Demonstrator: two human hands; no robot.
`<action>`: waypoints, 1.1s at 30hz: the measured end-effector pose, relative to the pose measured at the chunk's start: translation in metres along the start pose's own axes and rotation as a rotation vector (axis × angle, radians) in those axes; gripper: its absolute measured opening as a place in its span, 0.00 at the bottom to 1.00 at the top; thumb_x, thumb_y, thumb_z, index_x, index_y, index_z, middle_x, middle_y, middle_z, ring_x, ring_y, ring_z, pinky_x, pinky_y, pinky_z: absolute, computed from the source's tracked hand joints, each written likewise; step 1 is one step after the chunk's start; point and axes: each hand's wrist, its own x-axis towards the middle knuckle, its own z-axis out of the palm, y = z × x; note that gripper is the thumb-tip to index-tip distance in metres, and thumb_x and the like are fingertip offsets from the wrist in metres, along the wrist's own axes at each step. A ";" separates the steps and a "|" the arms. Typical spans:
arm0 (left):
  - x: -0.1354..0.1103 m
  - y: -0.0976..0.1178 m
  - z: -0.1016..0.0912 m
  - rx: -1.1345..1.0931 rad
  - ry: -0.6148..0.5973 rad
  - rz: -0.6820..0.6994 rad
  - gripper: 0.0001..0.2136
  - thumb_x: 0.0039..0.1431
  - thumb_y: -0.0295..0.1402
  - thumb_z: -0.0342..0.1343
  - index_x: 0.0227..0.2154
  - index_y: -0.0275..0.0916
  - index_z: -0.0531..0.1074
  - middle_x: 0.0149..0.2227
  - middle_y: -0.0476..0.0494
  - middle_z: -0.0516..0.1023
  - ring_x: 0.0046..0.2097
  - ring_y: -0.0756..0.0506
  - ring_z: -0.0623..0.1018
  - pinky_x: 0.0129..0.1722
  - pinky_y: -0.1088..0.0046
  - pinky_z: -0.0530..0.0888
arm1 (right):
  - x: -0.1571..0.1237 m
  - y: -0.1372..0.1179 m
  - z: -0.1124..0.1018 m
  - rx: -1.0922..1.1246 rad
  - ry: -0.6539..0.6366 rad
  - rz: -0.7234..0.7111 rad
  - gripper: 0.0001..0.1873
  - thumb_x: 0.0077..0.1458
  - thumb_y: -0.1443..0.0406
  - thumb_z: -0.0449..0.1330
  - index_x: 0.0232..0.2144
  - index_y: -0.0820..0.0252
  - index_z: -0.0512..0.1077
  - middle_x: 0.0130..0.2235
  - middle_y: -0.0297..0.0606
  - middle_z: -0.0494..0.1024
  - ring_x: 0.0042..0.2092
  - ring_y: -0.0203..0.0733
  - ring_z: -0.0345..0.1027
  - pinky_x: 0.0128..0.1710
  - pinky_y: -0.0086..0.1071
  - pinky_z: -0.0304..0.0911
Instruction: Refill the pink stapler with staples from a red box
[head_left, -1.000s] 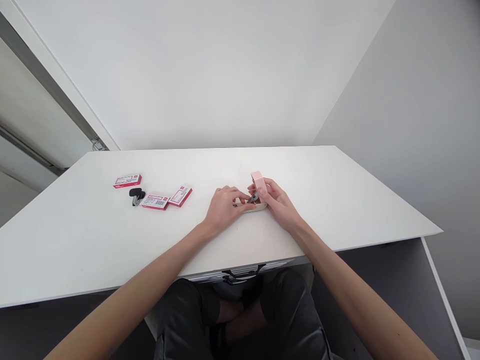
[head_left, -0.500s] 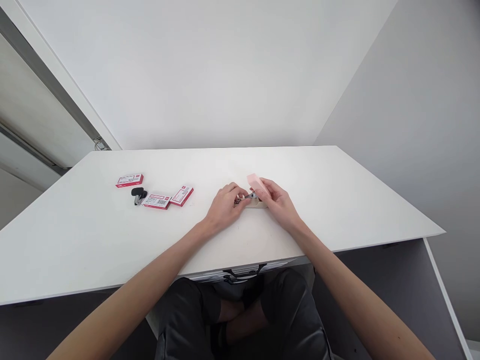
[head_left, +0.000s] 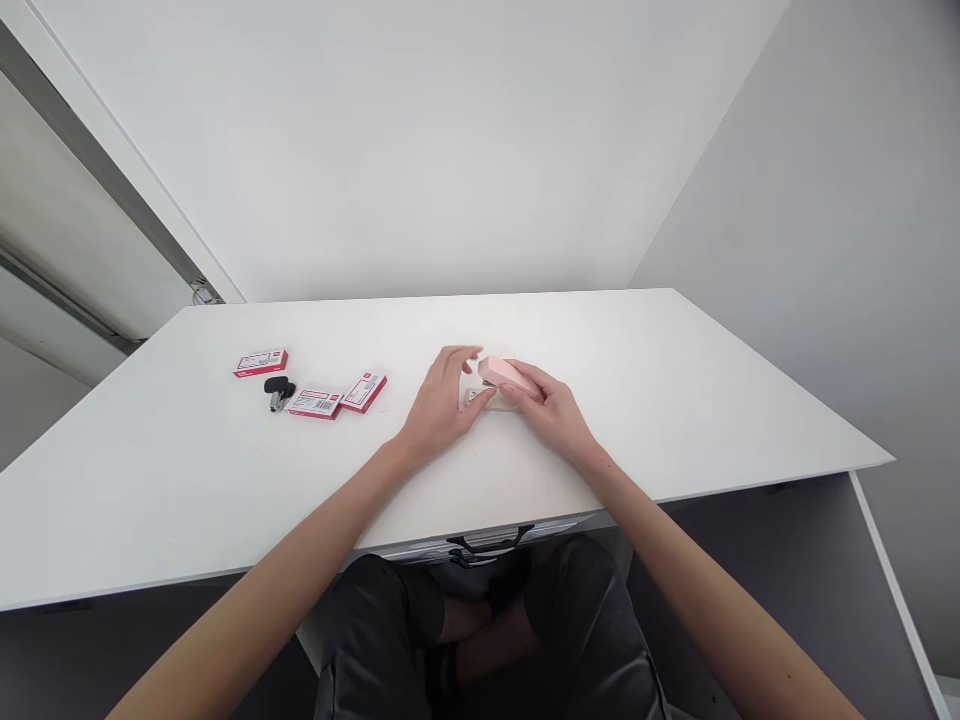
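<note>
1. One pink stapler (head_left: 510, 376) is resting mid-frame on the white table (head_left: 675, 400).
2. The right hand (head_left: 553, 408) is clamping the stapler's top from the right.
3. The left hand (head_left: 441, 402) is holding its thumb and fingertips apart at the stapler's left end.
4. Three red-and-white boxes (head_left: 314, 403) are lying left of centre, near a black-and-silver object (head_left: 278, 391).

Open run on flat white tabletop (head_left: 735, 400) right of right hand (head_left: 555, 412); open strip also between both hands and upright white wall (head_left: 465, 150). Passable gap between left hand (head_left: 439, 400) and flat red-and-white cardboard box (head_left: 364, 392). Left of that, second such box (head_left: 315, 403), small black-and-silver tool (head_left: 280, 391), third such box (head_left: 260, 363) obstruct. Pink-topped, cream-based stapler (head_left: 516, 376) blocks space between hands.
</note>
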 end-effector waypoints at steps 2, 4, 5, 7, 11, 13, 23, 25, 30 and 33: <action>0.000 0.002 -0.004 0.057 0.014 0.082 0.30 0.66 0.31 0.53 0.69 0.45 0.54 0.68 0.35 0.63 0.63 0.38 0.69 0.61 0.55 0.69 | 0.000 0.001 0.001 -0.037 -0.006 -0.042 0.24 0.63 0.50 0.62 0.57 0.50 0.76 0.57 0.39 0.79 0.57 0.52 0.71 0.59 0.45 0.64; -0.001 0.002 -0.007 0.125 -0.034 0.168 0.32 0.64 0.24 0.49 0.70 0.47 0.55 0.72 0.40 0.59 0.68 0.38 0.64 0.65 0.52 0.65 | 0.000 0.004 0.002 -0.074 -0.012 -0.078 0.23 0.64 0.50 0.62 0.57 0.50 0.76 0.55 0.40 0.79 0.56 0.51 0.72 0.59 0.45 0.65; -0.001 0.001 -0.007 0.151 -0.073 0.199 0.33 0.63 0.21 0.46 0.69 0.48 0.57 0.72 0.43 0.61 0.70 0.38 0.63 0.66 0.51 0.64 | 0.001 0.005 0.002 -0.089 -0.012 -0.091 0.23 0.64 0.51 0.62 0.58 0.49 0.75 0.55 0.40 0.80 0.55 0.51 0.72 0.58 0.45 0.65; -0.001 -0.002 -0.006 0.174 -0.136 0.219 0.34 0.60 0.18 0.44 0.69 0.49 0.59 0.70 0.46 0.64 0.70 0.39 0.63 0.66 0.49 0.64 | 0.001 0.007 0.003 -0.116 -0.012 -0.108 0.24 0.64 0.50 0.61 0.59 0.49 0.75 0.54 0.40 0.80 0.55 0.51 0.72 0.59 0.46 0.64; -0.002 -0.008 -0.002 0.156 -0.148 0.204 0.36 0.58 0.17 0.43 0.69 0.48 0.59 0.69 0.46 0.67 0.69 0.40 0.65 0.66 0.49 0.64 | 0.002 0.009 0.003 -0.138 -0.003 -0.105 0.26 0.64 0.49 0.61 0.60 0.49 0.74 0.55 0.41 0.80 0.56 0.52 0.72 0.60 0.48 0.64; -0.003 -0.008 -0.002 0.141 -0.132 0.220 0.36 0.59 0.17 0.43 0.70 0.47 0.57 0.70 0.46 0.66 0.69 0.41 0.65 0.67 0.51 0.64 | 0.002 0.008 0.003 -0.128 -0.003 -0.092 0.26 0.64 0.49 0.61 0.60 0.49 0.74 0.55 0.40 0.80 0.56 0.52 0.72 0.60 0.47 0.65; -0.016 -0.005 -0.014 0.265 0.057 0.053 0.25 0.65 0.24 0.46 0.64 0.43 0.60 0.69 0.36 0.63 0.69 0.38 0.64 0.65 0.50 0.65 | -0.002 0.004 0.003 -0.118 0.057 0.011 0.29 0.61 0.49 0.64 0.61 0.50 0.72 0.64 0.40 0.74 0.64 0.53 0.66 0.66 0.49 0.60; -0.023 -0.010 -0.020 0.340 0.104 0.022 0.23 0.65 0.25 0.47 0.62 0.42 0.62 0.67 0.35 0.65 0.68 0.37 0.65 0.64 0.50 0.65 | -0.004 0.004 0.004 -0.123 0.067 0.028 0.28 0.61 0.50 0.64 0.61 0.50 0.72 0.64 0.40 0.74 0.64 0.53 0.67 0.65 0.50 0.60; -0.048 -0.023 -0.052 0.514 0.105 -0.059 0.19 0.66 0.31 0.51 0.59 0.41 0.66 0.67 0.33 0.65 0.71 0.32 0.60 0.67 0.46 0.60 | -0.010 0.004 0.005 -0.138 0.034 0.048 0.31 0.60 0.55 0.64 0.64 0.46 0.68 0.65 0.39 0.73 0.62 0.54 0.69 0.62 0.52 0.65; -0.065 -0.032 -0.074 0.591 0.102 -0.136 0.18 0.66 0.35 0.51 0.58 0.39 0.67 0.67 0.31 0.66 0.71 0.30 0.60 0.68 0.44 0.58 | -0.016 0.001 0.005 -0.170 -0.044 0.048 0.39 0.59 0.58 0.64 0.70 0.46 0.60 0.69 0.39 0.66 0.65 0.56 0.67 0.62 0.52 0.65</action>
